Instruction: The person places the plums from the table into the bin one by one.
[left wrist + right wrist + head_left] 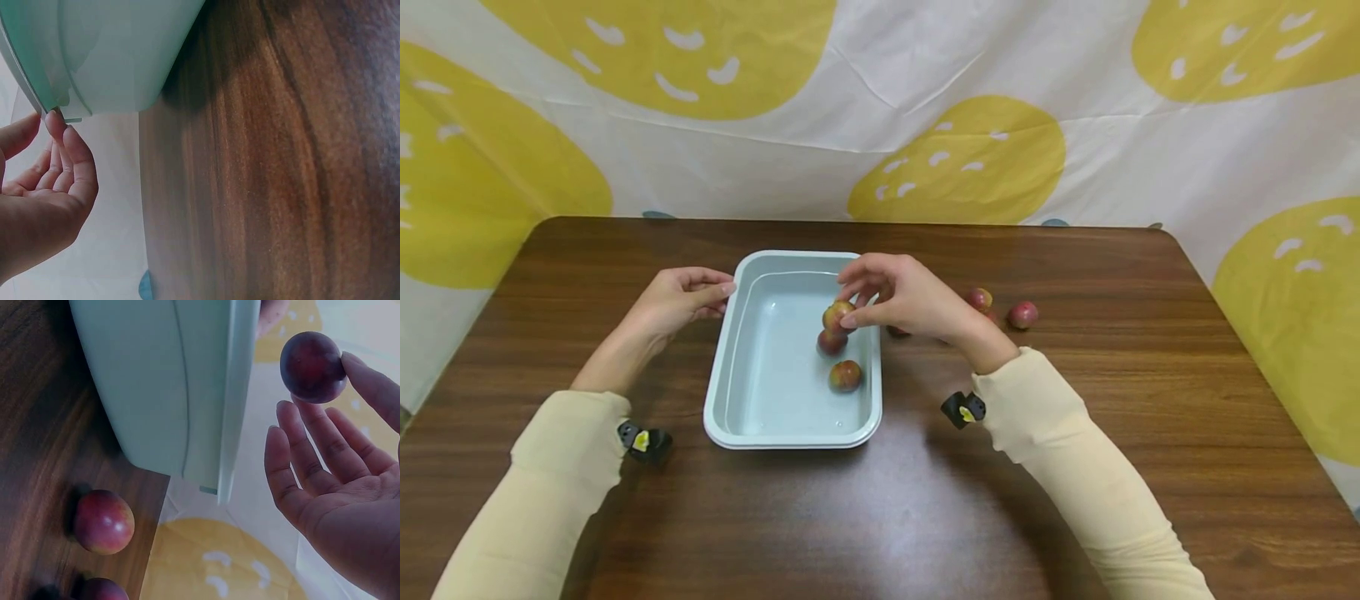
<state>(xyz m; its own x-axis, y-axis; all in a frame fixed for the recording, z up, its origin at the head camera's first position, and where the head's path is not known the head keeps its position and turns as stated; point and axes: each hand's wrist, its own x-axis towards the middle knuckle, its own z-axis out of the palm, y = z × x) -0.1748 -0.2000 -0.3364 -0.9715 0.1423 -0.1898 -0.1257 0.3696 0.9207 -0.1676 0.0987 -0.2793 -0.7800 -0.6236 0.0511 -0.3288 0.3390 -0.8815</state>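
A pale blue plastic basin (775,350) stands on the table. The left hand (681,300) pinches its left rim between thumb and fingers, as the left wrist view (56,169) also shows. Over the basin's right side, the right hand (906,296) holds a plum (838,317) between thumb and fingertips; in the right wrist view this plum (313,367) is above rim height. Two more plums lie inside the basin, one (832,342) partly behind the held plum and another (846,376) nearer the front.
Several plums lie on the table right of the basin, among them a red one (1022,315); the right hand and forearm partly hide others. The brown wooden table (1112,400) ends at a white curtain (1097,167) with yellow fruit shapes.
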